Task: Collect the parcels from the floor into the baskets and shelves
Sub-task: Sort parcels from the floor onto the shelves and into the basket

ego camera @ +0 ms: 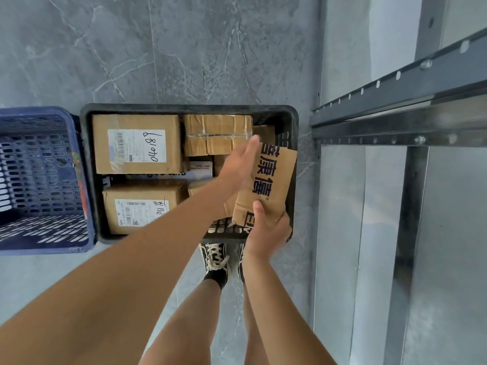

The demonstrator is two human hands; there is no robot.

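Note:
A brown cardboard parcel (pixel 272 180) with dark blue printed characters hangs tilted over the right end of the black basket (pixel 189 108). My right hand (pixel 266 230) grips its near end, thumb on top. My left hand (pixel 241 164) lies flat against its left side with straight fingers. Inside the basket lie several cardboard parcels: a labelled box (pixel 137 143) at the far left, another labelled box (pixel 139 206) in front of it, and a taped box (pixel 217 134) at the far middle.
A blue perforated basket (pixel 39 180) stands left of the black one, touching it. A grey metal shelf frame (pixel 403 122) rises at the right. Grey marble floor (pixel 184 48) lies beyond the baskets. My feet in black sneakers (pixel 216 262) stand just before the black basket.

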